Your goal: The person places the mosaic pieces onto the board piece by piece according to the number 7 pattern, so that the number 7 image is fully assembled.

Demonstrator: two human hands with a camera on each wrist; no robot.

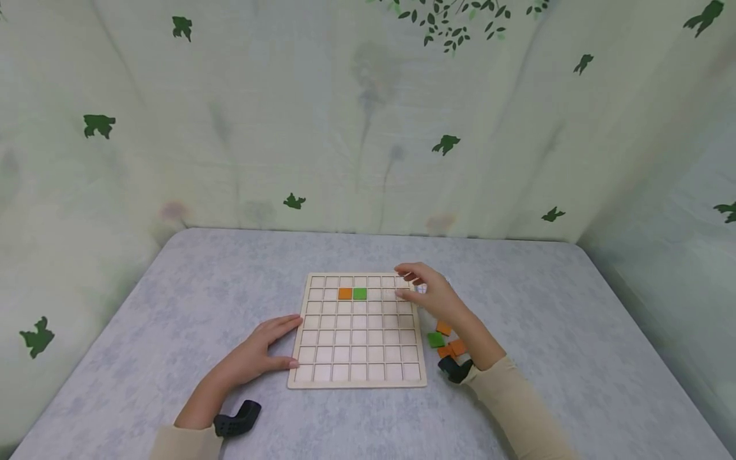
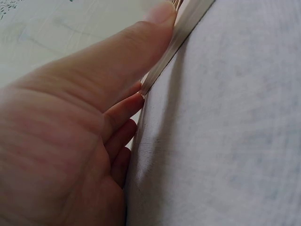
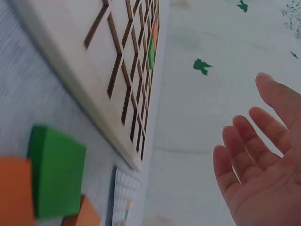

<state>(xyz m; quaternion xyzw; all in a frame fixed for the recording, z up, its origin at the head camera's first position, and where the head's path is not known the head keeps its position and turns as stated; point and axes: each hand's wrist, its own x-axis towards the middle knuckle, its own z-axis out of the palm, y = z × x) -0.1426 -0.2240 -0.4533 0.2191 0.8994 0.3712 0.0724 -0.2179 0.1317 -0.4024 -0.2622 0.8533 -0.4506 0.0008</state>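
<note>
The left hand point(image 1: 261, 345) rests at the board's left edge, thumb and fingers well spread, touching the rim without closing round it. The right hand point(image 1: 431, 295) hangs above the board's far right corner, fingers loosely bent and the thumb standing apart; the right wrist view shows nothing in its palm or between its fingers.

The work looks like setting coloured tiles into the squares of the board point(image 1: 351, 384), and the moment seems to fall between placings, with the left hand apparently steadying the board. The next move would likely call for the right hand to come down to the loose tiles point(image 1: 436, 340) beside the board's right edge, pinch one by its sides and lower it squarely into a cell, without nudging the two already seated.

The board lies flat on the bench point(image 1: 241, 275), pale and wood-like, its face divided by thin raised strips into a square grid. An orange tile point(image 1: 345, 293) and a green tile point(image 1: 360, 293) sit in neighbouring cells of the second row from the far edge, green to the right of orange. The loose ones, orange and green, lie jumbled, thick-sided and plain. Just beyond them is a card point(image 3: 126, 183) with a printed grid, cut off by the frame.
</note>
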